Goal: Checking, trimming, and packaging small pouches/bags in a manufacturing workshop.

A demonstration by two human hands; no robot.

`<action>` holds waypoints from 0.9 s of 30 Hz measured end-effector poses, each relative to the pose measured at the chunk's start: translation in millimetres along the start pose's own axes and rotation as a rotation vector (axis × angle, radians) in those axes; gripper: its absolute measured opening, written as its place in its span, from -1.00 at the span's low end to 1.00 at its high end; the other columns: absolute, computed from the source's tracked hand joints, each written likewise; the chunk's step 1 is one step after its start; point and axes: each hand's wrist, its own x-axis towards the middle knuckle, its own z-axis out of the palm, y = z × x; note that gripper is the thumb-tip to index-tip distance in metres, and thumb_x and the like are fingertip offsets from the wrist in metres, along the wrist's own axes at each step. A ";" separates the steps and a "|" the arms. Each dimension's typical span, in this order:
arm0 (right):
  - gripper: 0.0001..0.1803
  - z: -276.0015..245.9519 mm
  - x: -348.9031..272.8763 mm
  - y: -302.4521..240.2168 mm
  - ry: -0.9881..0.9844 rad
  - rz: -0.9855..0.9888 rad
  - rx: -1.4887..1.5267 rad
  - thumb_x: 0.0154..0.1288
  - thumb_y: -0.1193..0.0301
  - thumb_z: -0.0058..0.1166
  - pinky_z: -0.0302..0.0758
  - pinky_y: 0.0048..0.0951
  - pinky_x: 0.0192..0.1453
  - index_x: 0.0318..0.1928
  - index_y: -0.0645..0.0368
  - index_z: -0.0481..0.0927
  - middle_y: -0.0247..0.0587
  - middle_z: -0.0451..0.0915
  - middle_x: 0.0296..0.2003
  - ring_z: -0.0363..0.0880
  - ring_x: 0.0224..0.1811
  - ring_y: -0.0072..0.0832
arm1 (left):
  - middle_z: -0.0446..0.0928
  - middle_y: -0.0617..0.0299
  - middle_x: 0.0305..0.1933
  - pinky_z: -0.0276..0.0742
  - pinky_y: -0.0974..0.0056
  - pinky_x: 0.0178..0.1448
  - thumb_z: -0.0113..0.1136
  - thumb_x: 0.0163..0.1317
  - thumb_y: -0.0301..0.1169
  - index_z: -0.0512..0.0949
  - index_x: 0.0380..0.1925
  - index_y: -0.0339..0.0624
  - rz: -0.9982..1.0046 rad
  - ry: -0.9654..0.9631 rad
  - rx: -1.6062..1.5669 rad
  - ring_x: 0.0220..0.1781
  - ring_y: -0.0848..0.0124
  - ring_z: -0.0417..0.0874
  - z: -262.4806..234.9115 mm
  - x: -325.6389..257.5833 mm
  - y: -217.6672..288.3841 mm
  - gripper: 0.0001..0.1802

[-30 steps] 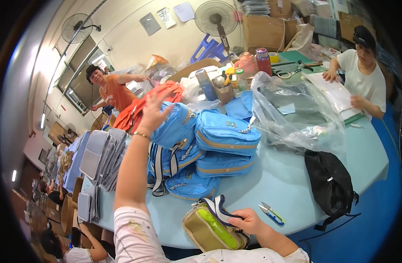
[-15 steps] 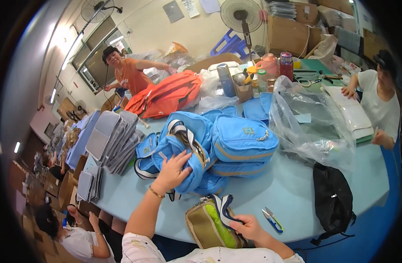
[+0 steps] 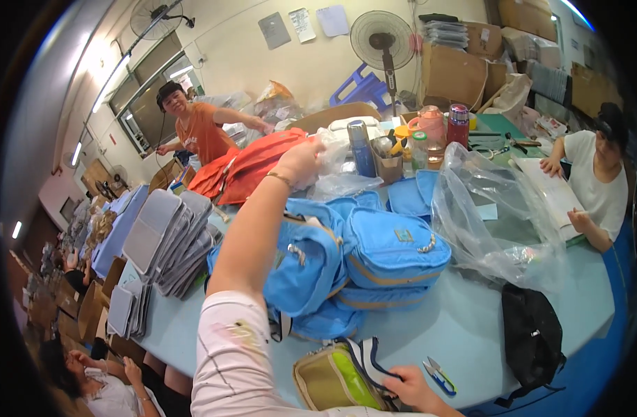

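My left hand (image 3: 301,165) is stretched far across the table, at the edge of the red bag (image 3: 252,163) and beside clear plastic bags (image 3: 338,149). Its fingers are blurred, so whether it grips anything does not show. Close to me, my right hand (image 3: 410,389) is closed on the navy and white strap of a small olive and lime-green bag (image 3: 325,379). Blue backpacks (image 3: 395,243) lie piled in the middle, partly behind my left forearm. Thread snips (image 3: 440,377) with blue and green handles lie right of my right hand.
Grey padded panels (image 3: 155,229) are stacked at left. A black bag (image 3: 532,333) lies at the right edge, below a large clear plastic bag (image 3: 495,208). Bottles, including a blue flask (image 3: 361,149), stand at the back. Co-workers are at left, behind and at right.
My left hand has left the blue backpack and reached forward to the red bag. That backpack has settled flatter on the pile. My right hand stays on the green bag's strap.
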 end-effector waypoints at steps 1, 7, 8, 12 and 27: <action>-0.80 0.5 -4.5 0.4 -0.009 0.006 0.075 0.30 0.39 0.08 0.32 -0.66 -0.50 -0.30 0.30 0.61 -0.46 0.51 -0.61 0.41 -0.56 -0.76 | 0.61 -0.01 -0.13 0.57 0.17 -0.07 0.07 0.10 -0.38 0.57 -0.07 -0.16 -0.120 -0.032 0.532 -0.10 0.24 0.66 4.4 12.6 -4.4 -0.64; -0.83 -4.1 2.8 -9.5 0.050 0.095 -0.028 0.27 0.42 0.09 0.34 -0.52 -0.52 -0.38 0.30 0.58 -0.47 0.49 -0.58 0.41 -0.56 -0.64 | 0.53 0.03 0.04 0.47 0.14 0.12 0.03 0.13 -0.30 0.52 0.01 -0.04 -0.294 -0.024 0.557 0.09 0.25 0.56 41.7 89.2 -87.6 -0.60; -0.85 -1.5 4.0 -6.2 0.077 -0.018 -0.014 0.23 0.44 0.11 0.30 -0.48 -0.55 -0.38 0.31 0.57 -0.35 0.46 -0.62 0.38 -0.58 -0.63 | 0.49 0.02 0.11 0.46 0.13 0.14 0.02 0.14 -0.27 0.49 0.06 -0.02 -0.183 0.205 0.459 0.11 0.26 0.55 76.1 89.4 -94.3 -0.56; -0.78 2.7 19.0 -26.2 -0.012 -0.270 -0.064 0.23 0.33 0.11 0.27 -0.33 -0.57 -0.38 0.28 0.57 -0.08 0.40 -0.63 0.41 -0.63 -0.31 | 0.43 -0.10 0.15 0.46 0.00 0.09 -0.02 0.11 -0.28 0.47 0.04 -0.12 -0.009 0.033 0.140 0.10 0.08 0.53 201.4 79.6 -147.4 -0.55; -0.85 5.4 9.6 -16.6 -0.020 -0.179 -0.137 0.18 0.43 0.15 0.30 -0.34 -0.52 -0.37 0.30 0.56 -0.04 0.45 -0.60 0.44 -0.60 -0.29 | 0.61 -0.08 -0.16 0.54 -0.01 -0.05 -0.10 0.19 -0.32 0.63 -0.30 -0.22 -0.127 -0.219 0.194 -0.09 0.04 0.64 194.1 55.0 -25.5 -0.68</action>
